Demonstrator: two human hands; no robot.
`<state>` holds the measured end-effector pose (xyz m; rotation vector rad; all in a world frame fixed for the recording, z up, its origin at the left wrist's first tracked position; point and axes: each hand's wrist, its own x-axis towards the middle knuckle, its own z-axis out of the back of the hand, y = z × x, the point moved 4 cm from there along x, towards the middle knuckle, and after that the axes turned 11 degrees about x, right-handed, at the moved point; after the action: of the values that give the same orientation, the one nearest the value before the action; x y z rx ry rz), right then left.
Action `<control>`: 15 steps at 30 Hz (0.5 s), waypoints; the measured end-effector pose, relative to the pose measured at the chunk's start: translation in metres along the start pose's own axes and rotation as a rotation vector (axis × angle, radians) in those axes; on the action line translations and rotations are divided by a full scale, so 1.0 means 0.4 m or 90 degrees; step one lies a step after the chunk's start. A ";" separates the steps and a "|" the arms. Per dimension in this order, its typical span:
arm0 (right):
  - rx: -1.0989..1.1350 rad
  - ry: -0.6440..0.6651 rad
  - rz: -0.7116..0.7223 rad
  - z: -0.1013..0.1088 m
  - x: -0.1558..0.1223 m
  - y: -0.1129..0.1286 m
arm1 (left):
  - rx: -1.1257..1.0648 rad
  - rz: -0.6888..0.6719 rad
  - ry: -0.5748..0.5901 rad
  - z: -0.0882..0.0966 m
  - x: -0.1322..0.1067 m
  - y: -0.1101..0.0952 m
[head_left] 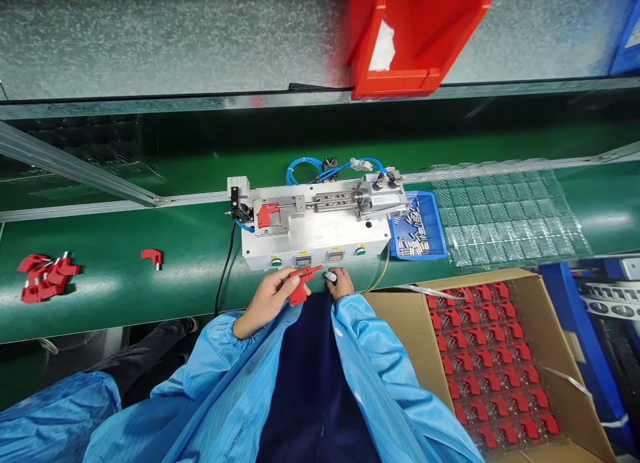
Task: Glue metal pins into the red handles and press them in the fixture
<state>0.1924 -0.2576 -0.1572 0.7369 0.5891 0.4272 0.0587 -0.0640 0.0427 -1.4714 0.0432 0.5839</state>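
My left hand (270,300) pinches a red plastic part (299,291), which has a narrow tip pointing right, just in front of the machine. Near the bench edge, my right hand (343,284) is closed, fingers curled. A small whitish piece shows at its thumb side; whether it is held or is a fingertip cover I cannot make out. Behind both hands stands a silver bench machine (310,233) with buttons and small displays. Another red part (267,215) lies in the fixture at its left end, in line with the metal cylinder (380,200).
A blue tray (443,233) of metal pins adjoins the machine's right side, beside clear blister trays (510,213). Red parts with pins (50,276) are piled at left, with one single red part (152,256) nearer. A carton (410,330) holds rows of red parts. A red bin (395,83) sits above.
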 end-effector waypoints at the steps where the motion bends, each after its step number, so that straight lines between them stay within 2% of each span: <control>1: -0.004 0.002 -0.001 0.000 0.000 0.000 | 0.000 -0.002 0.001 0.000 0.000 0.000; 15: -0.038 -0.001 0.005 -0.003 0.010 -0.012 | -0.014 0.006 -0.001 -0.002 0.003 0.014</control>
<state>0.1953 -0.2580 -0.1626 0.6829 0.5704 0.4499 0.0576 -0.0643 0.0371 -1.4932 0.0420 0.5943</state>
